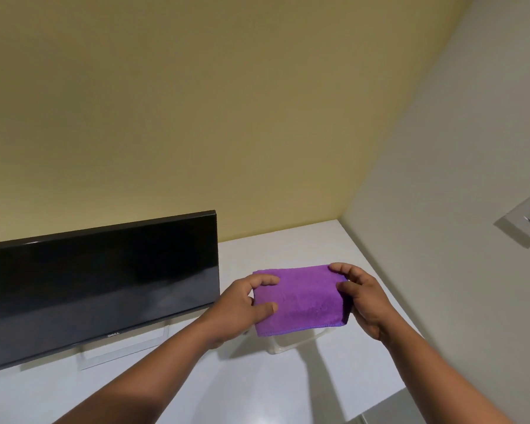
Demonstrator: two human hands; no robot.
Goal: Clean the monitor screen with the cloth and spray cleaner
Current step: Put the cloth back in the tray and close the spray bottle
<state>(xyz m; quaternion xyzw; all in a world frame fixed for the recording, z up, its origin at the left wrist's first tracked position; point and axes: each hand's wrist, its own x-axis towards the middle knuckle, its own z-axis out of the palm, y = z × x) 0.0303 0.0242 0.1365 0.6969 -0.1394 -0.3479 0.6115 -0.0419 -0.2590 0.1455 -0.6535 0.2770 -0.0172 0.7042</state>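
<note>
Holding the folded cloth (299, 299) just right of the monitor (98, 289), the left hand (242, 310) and right hand (361, 301) each pinch an end. No spray bottle shows; keeping the fold flat should give an even wiping face.

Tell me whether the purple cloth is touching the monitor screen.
Apart. The head view shows the purple cloth, held by the left hand and right hand, with white desk visible between it and the monitor screen.

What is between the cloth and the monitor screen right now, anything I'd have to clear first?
Nothing visible. Both the left hand and right hand hold the folded purple cloth just right of the monitor screen; only bare white desk lies between them.
</note>
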